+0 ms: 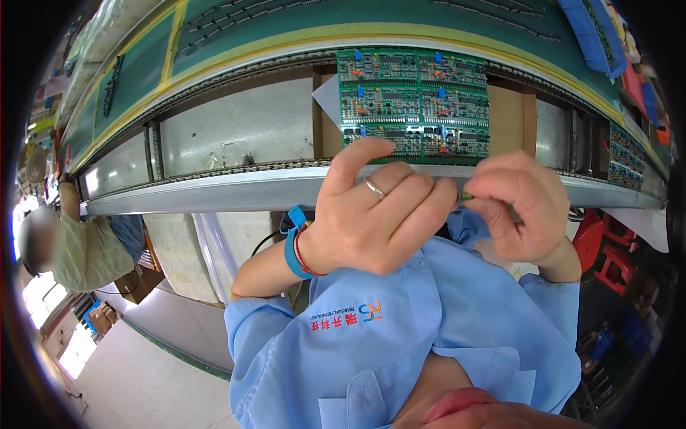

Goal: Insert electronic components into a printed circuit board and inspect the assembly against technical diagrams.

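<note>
Both hands are close together just in front of a green circuit board panel [417, 107], densely fitted with small parts and blue blocks, which lies across the rails. My right hand [525, 204] pinches a small greenish piece [466, 196] between thumb and fingers; its exact kind is too small to tell. Beside it, my left hand [386, 211] is curled with its back toward me, the index finger raised over the panel's near edge. Its other fingertips are hidden near the small piece, so what they hold cannot be made out. A blue strap [293, 247] circles the left wrist.
Metal conveyor rails [250, 187] run left to right. Another panel [626, 157] sits farther right. Beyond the line is a green bench surface [300, 32] with rows of dark parts and a blue bin [593, 36]. A co-worker [89, 247] is at the far left; red stools [616, 250] stand right.
</note>
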`<action>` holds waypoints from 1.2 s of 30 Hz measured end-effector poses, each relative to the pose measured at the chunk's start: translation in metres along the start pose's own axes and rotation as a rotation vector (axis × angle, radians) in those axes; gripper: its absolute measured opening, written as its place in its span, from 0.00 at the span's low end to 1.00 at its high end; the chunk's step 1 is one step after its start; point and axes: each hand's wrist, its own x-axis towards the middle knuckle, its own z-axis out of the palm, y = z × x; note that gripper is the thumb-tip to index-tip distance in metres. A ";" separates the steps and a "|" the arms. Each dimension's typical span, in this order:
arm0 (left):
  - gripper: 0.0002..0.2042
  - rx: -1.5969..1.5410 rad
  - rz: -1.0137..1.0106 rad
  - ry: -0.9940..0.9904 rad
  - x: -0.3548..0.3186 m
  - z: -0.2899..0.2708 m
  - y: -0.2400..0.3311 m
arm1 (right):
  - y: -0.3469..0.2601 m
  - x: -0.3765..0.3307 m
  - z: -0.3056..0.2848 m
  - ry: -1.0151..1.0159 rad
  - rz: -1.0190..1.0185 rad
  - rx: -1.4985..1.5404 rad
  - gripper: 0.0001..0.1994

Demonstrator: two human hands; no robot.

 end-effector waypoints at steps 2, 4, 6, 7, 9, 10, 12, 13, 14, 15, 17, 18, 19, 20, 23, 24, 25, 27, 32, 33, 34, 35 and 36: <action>0.09 0.002 0.020 -0.024 -0.007 0.000 0.006 | -0.003 -0.011 0.002 -0.016 -0.007 -0.041 0.09; 0.09 -0.017 0.002 -0.028 -0.016 0.003 0.012 | -0.005 -0.019 0.003 -0.053 0.005 -0.041 0.09; 0.10 -0.051 0.010 -0.067 -0.023 0.004 0.014 | -0.004 -0.024 0.004 -0.070 0.036 -0.019 0.09; 0.10 -0.057 0.005 -0.066 -0.025 0.007 0.012 | -0.004 -0.026 0.005 -0.079 0.060 -0.003 0.09; 0.11 -0.095 -0.068 -0.087 -0.030 0.014 0.007 | 0.006 -0.025 0.003 -0.065 0.106 -0.018 0.09; 0.11 -0.099 -0.071 -0.088 -0.030 0.013 0.006 | 0.012 -0.023 0.001 -0.042 0.148 -0.033 0.09; 0.14 -0.112 -0.199 -0.175 -0.032 0.010 0.002 | 0.025 -0.020 0.008 -0.017 0.156 -0.130 0.10; 0.14 -0.094 -0.184 -0.159 -0.034 0.011 0.001 | 0.029 -0.019 0.012 0.010 0.162 -0.227 0.10; 0.14 -0.101 -0.188 -0.159 -0.037 0.012 0.000 | 0.032 -0.018 0.015 0.006 0.168 -0.229 0.10; 0.14 -0.096 -0.171 -0.159 -0.039 0.012 0.001 | 0.033 -0.017 0.018 -0.015 0.145 -0.293 0.10; 0.13 -0.074 -0.157 -0.136 -0.043 0.013 0.001 | 0.036 -0.013 0.021 -0.045 0.118 -0.351 0.10; 0.13 -0.076 -0.164 -0.134 -0.043 0.013 0.001 | 0.037 -0.012 0.021 -0.047 0.096 -0.372 0.10; 0.13 -0.081 -0.163 -0.127 -0.043 0.013 0.001 | 0.038 -0.011 0.022 -0.049 0.071 -0.390 0.10; 0.13 -0.086 -0.162 -0.121 -0.044 0.013 0.001 | 0.039 -0.011 0.024 -0.056 0.071 -0.386 0.10; 0.12 -0.099 -0.160 -0.107 -0.045 0.014 0.001 | 0.039 -0.010 0.024 -0.087 0.065 -0.418 0.10; 0.12 -0.103 -0.164 -0.106 -0.045 0.015 0.001 | 0.039 -0.010 0.023 -0.098 0.059 -0.441 0.10; 0.12 -0.110 -0.159 -0.103 -0.046 0.015 0.000 | 0.039 -0.010 0.024 -0.110 0.051 -0.463 0.10; 0.12 -0.118 -0.158 -0.098 -0.046 0.015 -0.001 | 0.040 -0.009 0.025 -0.118 0.025 -0.491 0.10; 0.12 -0.147 -0.150 -0.087 -0.045 0.012 -0.006 | 0.040 -0.004 0.027 -0.155 -0.080 -0.603 0.09; 0.12 -0.132 -0.152 -0.088 -0.043 0.009 -0.006 | 0.037 -0.001 0.023 -0.219 -0.096 -0.620 0.10; 0.12 -0.176 -0.171 -0.088 -0.040 0.004 -0.006 | 0.032 0.004 0.020 -0.275 -0.121 -0.634 0.10; 0.11 -0.203 -0.186 -0.091 -0.039 -0.001 -0.011 | 0.030 0.007 0.019 -0.251 -0.153 -0.614 0.10; 0.11 -0.155 -0.181 -0.095 -0.037 -0.011 -0.018 | 0.027 0.008 0.016 -0.288 -0.134 -0.620 0.11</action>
